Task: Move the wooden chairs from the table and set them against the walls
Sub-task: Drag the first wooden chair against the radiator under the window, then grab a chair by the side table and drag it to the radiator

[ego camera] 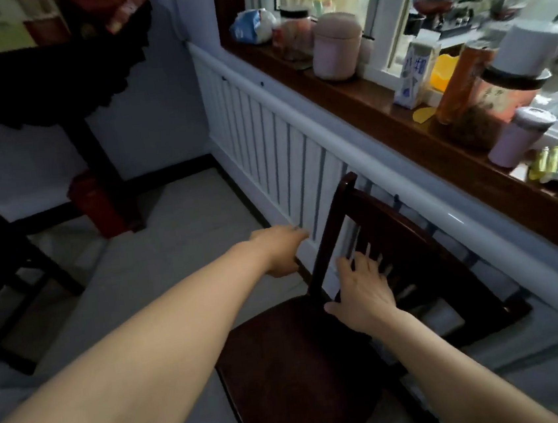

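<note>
Pink canister, milk carton, perhaps tea jars along windowsill.

Two bare hands are in view, the left hand and the right hand. One dark wooden chair stands near, on the right. One windowsill runs far to near on the right. On it I count two pink cups, one milk carton and one blue-white bag. Other jars there are too blurred to count.
</note>
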A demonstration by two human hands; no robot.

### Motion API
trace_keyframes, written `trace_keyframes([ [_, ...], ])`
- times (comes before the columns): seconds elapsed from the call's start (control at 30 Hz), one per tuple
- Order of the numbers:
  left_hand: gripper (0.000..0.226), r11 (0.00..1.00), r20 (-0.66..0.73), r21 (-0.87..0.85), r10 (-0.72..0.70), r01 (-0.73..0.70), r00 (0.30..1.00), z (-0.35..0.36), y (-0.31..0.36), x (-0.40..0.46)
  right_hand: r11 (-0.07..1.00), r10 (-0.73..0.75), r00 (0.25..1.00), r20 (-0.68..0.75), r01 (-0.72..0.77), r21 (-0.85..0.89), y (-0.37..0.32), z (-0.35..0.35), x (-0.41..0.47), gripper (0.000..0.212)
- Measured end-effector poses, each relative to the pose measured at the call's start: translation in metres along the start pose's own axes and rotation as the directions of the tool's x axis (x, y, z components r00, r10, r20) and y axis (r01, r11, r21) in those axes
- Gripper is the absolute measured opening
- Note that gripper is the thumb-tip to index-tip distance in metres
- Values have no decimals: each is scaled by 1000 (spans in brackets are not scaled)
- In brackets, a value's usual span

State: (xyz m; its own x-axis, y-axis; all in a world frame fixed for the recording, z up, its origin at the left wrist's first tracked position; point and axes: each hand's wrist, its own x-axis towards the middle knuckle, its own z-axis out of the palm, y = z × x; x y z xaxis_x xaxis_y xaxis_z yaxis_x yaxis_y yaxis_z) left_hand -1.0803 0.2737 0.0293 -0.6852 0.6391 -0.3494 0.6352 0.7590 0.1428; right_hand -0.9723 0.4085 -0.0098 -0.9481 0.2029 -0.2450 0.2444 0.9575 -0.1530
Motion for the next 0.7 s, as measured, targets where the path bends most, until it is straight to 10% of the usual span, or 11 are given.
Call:
trace_keyframes([
  [0.4,67,922,-78,-216,-345,322,935,35,-193,-178,959,-285,957,57,285,3,-226,19,-8,80],
  [0.7,72,691,-45,-385,-676,612,735,72,-308,-317,849,-524,847,86,528,-30,-380,32,-14,81],
])
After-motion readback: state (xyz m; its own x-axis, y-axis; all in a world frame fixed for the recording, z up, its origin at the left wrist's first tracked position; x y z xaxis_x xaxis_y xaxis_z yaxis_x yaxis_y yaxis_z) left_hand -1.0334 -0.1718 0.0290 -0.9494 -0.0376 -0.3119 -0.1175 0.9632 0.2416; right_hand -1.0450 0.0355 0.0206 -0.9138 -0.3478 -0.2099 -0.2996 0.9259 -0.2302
